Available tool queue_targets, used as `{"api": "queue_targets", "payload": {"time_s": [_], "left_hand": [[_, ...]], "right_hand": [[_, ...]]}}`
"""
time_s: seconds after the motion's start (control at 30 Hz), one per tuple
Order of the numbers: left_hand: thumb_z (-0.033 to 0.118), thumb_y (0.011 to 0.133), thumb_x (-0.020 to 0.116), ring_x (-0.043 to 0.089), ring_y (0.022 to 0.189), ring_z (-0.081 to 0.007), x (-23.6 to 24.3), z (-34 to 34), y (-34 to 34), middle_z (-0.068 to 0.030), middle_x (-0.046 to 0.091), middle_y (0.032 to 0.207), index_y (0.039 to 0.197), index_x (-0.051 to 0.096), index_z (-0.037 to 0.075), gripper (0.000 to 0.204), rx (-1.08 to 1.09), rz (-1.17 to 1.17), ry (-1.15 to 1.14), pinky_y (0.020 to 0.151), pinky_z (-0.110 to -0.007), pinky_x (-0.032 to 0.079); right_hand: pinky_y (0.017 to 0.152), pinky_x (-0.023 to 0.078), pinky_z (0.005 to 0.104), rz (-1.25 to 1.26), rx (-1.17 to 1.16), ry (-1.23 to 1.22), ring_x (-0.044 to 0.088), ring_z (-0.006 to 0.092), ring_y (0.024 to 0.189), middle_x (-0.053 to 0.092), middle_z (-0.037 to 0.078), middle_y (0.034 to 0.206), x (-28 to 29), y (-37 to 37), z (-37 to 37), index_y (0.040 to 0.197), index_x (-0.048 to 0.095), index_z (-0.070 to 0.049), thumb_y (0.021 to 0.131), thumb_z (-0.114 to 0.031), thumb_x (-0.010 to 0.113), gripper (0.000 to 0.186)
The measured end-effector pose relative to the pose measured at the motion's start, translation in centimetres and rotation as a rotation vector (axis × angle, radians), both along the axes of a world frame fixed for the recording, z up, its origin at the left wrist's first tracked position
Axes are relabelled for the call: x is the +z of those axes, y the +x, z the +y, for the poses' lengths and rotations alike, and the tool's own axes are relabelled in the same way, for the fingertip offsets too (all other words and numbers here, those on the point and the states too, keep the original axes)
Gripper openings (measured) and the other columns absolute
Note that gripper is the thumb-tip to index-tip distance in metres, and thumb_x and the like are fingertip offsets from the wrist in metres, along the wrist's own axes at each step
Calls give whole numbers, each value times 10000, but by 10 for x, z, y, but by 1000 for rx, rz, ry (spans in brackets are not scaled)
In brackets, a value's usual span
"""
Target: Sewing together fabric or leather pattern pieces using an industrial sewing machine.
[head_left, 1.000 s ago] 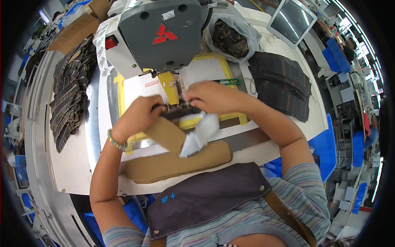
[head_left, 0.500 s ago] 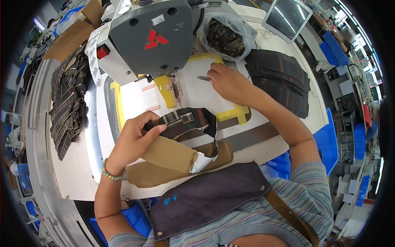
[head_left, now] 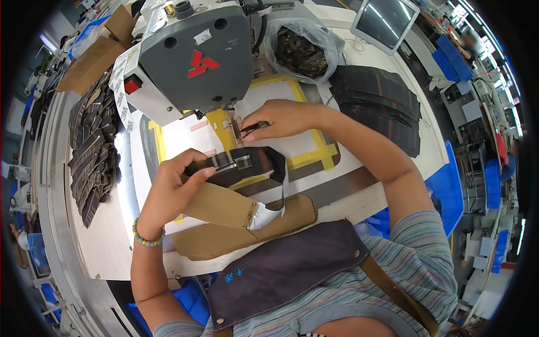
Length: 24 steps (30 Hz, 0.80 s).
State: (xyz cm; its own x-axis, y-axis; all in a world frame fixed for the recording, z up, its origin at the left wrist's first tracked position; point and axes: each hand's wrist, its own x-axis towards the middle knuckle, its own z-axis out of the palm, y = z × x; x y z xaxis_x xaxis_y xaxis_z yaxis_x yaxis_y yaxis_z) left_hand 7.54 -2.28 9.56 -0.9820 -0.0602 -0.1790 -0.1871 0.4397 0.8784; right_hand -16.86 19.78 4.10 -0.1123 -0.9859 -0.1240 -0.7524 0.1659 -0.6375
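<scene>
My left hand [head_left: 175, 188] is closed on a folded plaid strap [head_left: 261, 160], thumb on the near side. A metal buckle or slider [head_left: 243, 162] sits on the strap. A stiff tan panel [head_left: 222, 206] with a white end hangs below the same hand. My right hand [head_left: 275, 121] is closed around a small pointed metal tool [head_left: 256, 127], like tweezers or snips; its exact kind is unclear. The tool lies by the yellow plate [head_left: 218, 124] and clamp [head_left: 236, 127], below the head of the sewing machine [head_left: 196, 62]. The needle itself is hidden.
Plaid pieces are heaped at left [head_left: 92, 151] and stacked at right [head_left: 376, 109]. A clear plastic bag [head_left: 331, 48] of scraps stands behind. A tan board [head_left: 241, 233] lies at the near edge. At the back right is a screen [head_left: 384, 22]; blue bins [head_left: 446, 180] stand below.
My right hand has moved left and nearer, bringing the pointed tool from the open white sheet to the clamp. The strap stays in my left hand, shifted slightly left in the view.
</scene>
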Motion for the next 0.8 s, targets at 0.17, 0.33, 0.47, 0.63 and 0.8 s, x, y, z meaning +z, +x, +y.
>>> {"api": "queue_targets", "payload": {"time_s": [0.17, 0.33, 0.47, 0.63, 0.8], "left_hand": [[140, 1054, 731, 539, 754, -30, -2, -16, -1, 21, 650, 841, 1076, 679, -2, 153, 16, 33, -41, 665, -235, 445], [128, 1054, 732, 517, 726, -30, -7, -9, -6, 21, 632, 806, 1070, 675, -10, 149, 6, 56, -22, 628, -242, 429], [104, 1050, 714, 479, 723, -43, -14, -11, -6, 34, 592, 794, 1052, 670, -12, 124, -25, 148, -77, 629, -247, 404], [100, 1054, 706, 493, 760, -54, -31, -7, 2, 41, 598, 827, 1062, 671, -7, 113, 21, 187, -40, 670, -241, 407], [133, 1085, 670, 572, 901, -109, -52, 32, -17, -12, 638, 973, 1173, 666, -24, 179, -6, 280, 32, 824, -271, 465]], "right_hand": [[881, 554, 479, 198, 40, -72, 729, 385, 996, 793, 156, 1120, 1, -6, 7, 1338, 749, -146, 1070, -472, 650, 434], [825, 564, 502, 454, -38, -85, 747, 360, 985, 776, 113, 978, -7, 11, 5, 1199, 775, -169, 1032, -480, 678, 367], [766, 569, 494, 622, -79, -66, 745, 357, 949, 732, 105, 917, -11, 11, 17, 1089, 755, -128, 1033, -488, 672, 374], [951, 552, 478, 613, -222, -326, 654, 347, 1181, 713, 143, 1136, 13, 17, 60, 1255, 793, -74, 1048, -527, 659, 515], [951, 553, 420, -204, -196, -461, 732, 345, 1103, 777, 172, 1216, 35, 74, 87, 1501, 644, -83, 1031, -323, 755, 539]]}}
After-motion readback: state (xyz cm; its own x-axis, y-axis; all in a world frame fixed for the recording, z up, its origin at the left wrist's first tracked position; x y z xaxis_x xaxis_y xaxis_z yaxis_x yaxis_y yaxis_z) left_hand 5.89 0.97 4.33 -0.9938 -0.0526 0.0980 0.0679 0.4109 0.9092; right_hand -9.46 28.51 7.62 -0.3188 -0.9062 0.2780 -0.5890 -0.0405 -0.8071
